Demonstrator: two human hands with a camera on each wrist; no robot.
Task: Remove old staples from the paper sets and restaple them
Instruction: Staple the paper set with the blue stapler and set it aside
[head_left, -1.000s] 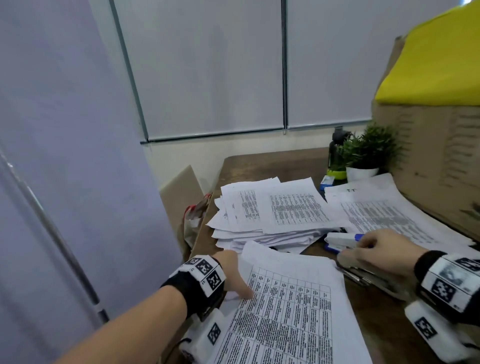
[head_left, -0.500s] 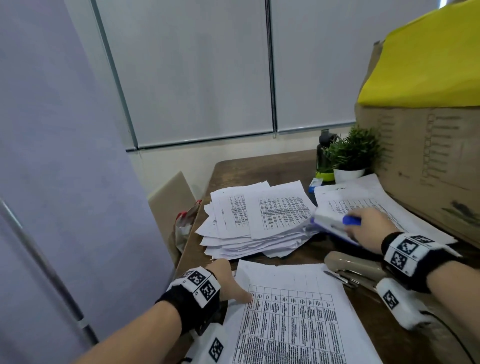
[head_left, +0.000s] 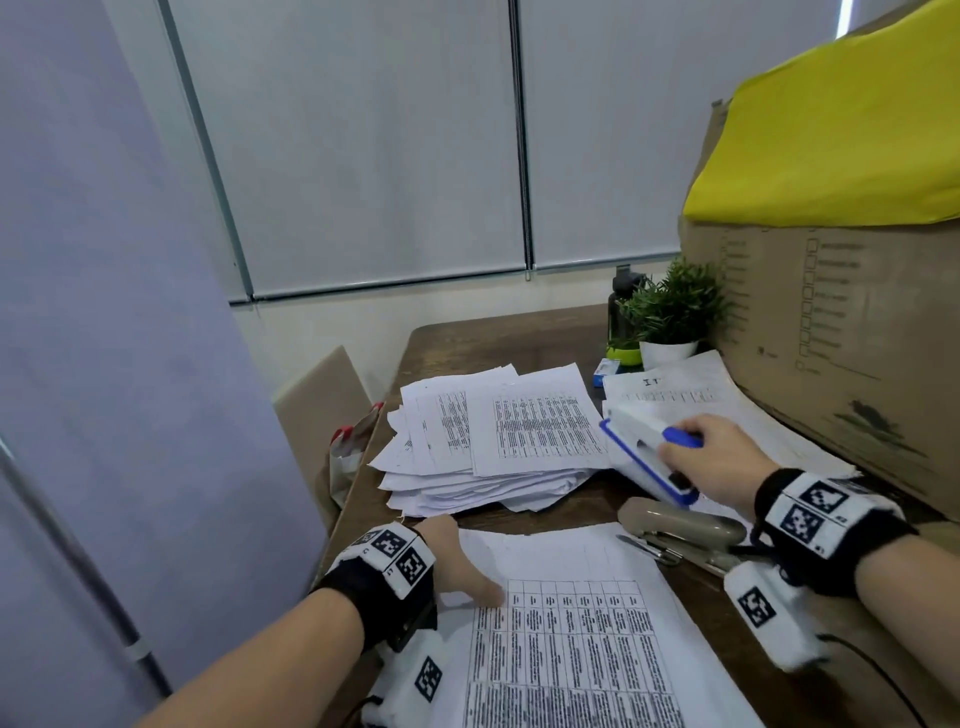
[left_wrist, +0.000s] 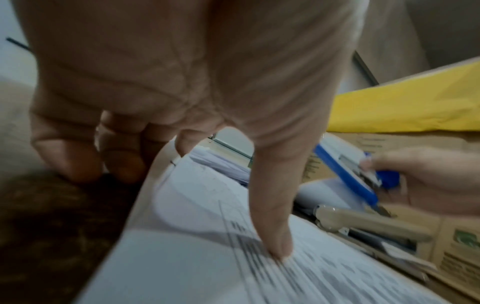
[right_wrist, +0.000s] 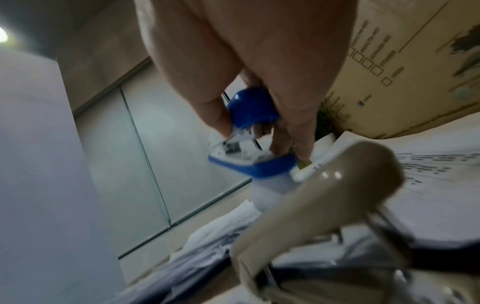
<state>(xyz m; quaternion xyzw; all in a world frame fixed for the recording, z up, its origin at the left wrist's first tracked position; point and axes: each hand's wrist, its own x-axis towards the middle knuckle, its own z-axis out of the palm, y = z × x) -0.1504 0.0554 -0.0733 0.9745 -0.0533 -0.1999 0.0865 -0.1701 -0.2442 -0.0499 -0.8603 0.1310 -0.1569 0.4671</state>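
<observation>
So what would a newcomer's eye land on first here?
Probably the blue-and-white stapler, lifted off the desk in the right hand above the beige stapler. Next, the messy paper pile at mid-desk and the printed sheet set that the left hand pins down nearest the camera. The yellow-topped cardboard box looms on the right.
</observation>
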